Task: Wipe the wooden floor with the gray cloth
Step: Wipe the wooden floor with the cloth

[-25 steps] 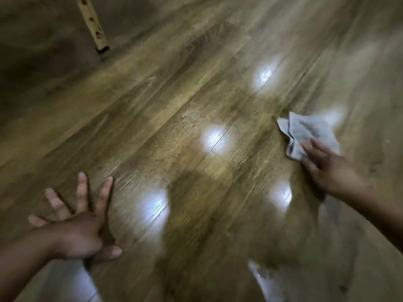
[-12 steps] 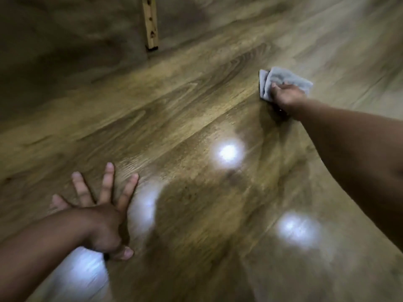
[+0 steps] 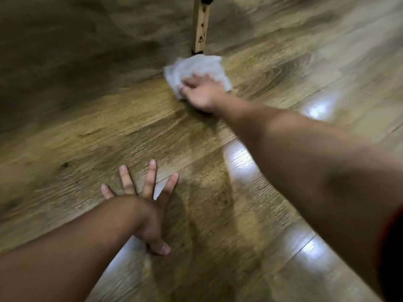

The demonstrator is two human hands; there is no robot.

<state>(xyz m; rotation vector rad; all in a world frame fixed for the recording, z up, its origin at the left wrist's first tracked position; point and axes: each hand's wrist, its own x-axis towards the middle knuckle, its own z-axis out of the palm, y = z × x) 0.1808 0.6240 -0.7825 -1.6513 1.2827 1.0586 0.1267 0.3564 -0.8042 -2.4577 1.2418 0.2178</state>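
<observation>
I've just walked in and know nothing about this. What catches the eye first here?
The right hand is stretched far out, pressing a crumpled gray cloth onto the wooden floor, just by the foot of a pale wooden leg at the top. Nearer, the left hand is splayed flat on the boards, and bright patches of reflected light shine beside the right forearm.
</observation>
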